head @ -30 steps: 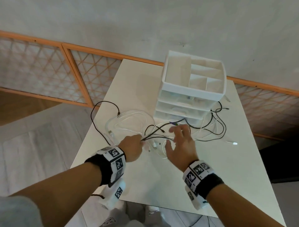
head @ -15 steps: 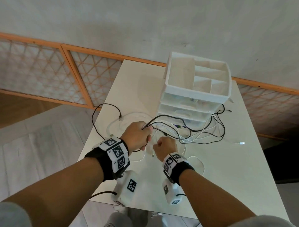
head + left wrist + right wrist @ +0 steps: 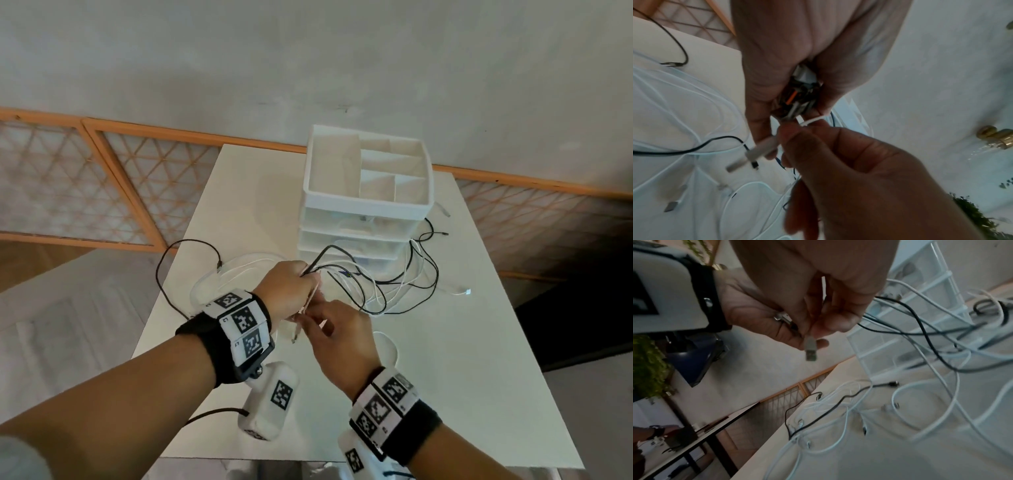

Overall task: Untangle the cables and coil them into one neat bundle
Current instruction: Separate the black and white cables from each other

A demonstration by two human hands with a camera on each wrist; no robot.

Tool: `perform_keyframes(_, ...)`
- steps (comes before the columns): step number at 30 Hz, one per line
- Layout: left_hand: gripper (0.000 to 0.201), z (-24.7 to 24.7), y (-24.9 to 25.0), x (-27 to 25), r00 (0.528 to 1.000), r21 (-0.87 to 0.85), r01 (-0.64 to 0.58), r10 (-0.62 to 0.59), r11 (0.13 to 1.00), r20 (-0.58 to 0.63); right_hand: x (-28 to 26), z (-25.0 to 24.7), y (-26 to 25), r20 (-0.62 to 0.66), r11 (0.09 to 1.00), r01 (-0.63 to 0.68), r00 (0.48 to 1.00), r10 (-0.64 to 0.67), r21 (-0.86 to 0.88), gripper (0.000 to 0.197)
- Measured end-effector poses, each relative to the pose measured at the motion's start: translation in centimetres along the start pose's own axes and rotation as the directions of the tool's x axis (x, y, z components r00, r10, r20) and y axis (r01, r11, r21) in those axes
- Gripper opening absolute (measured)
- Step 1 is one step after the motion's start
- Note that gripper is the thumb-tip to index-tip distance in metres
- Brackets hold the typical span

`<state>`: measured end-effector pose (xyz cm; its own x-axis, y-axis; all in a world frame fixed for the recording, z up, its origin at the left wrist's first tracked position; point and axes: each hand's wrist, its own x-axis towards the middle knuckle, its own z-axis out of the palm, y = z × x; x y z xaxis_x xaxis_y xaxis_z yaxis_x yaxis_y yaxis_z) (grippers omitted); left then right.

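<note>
A tangle of black and white cables (image 3: 394, 284) lies on the white table (image 3: 462, 377) in front of the drawer unit. My left hand (image 3: 291, 287) is raised above the table and grips a bunch of cable ends (image 3: 797, 97), with black and white strands trailing right from the fist. Just below it, my right hand (image 3: 318, 322) pinches a white cable at its grey USB plug (image 3: 810, 348), which points down. More white loops (image 3: 239, 270) lie left of my hands. One black cable (image 3: 164, 270) hangs over the table's left edge.
A white drawer unit (image 3: 368, 205) with an open compartment tray on top stands at the back middle of the table, and cables run round its right side. A loose white plug (image 3: 466, 292) lies to the right. The wood lattice railing (image 3: 102, 192) runs behind the table.
My right hand left the cables by the drawers, closed, and came to the left hand, where it now pinches a plug. The left hand rose with its bunch of cables.
</note>
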<state>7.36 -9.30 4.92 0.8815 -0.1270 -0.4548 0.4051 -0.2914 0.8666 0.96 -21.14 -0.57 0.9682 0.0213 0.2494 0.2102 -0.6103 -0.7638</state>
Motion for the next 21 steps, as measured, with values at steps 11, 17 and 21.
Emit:
perform_keyframes(11,0.023,-0.5,5.9,-3.0,0.923,0.431,-0.329,0.188,0.841,0.336,6.9,-9.1,1.4,0.078,0.912,-0.08,0.99,0.121,-0.401,0.013)
perform_keyframes(17,0.022,-2.7,7.3,-3.7,0.886,0.375,-0.417,0.278,0.828,0.371,6.8,-13.3,9.1,-0.048,0.68,-0.491,0.828,0.559,-0.544,0.022)
perform_keyframes(21,0.023,-2.6,5.6,-2.9,0.927,0.444,-0.311,0.166,0.84,0.336,10.0,-16.5,7.7,-0.181,0.785,-0.584,0.812,0.556,-0.207,0.018)
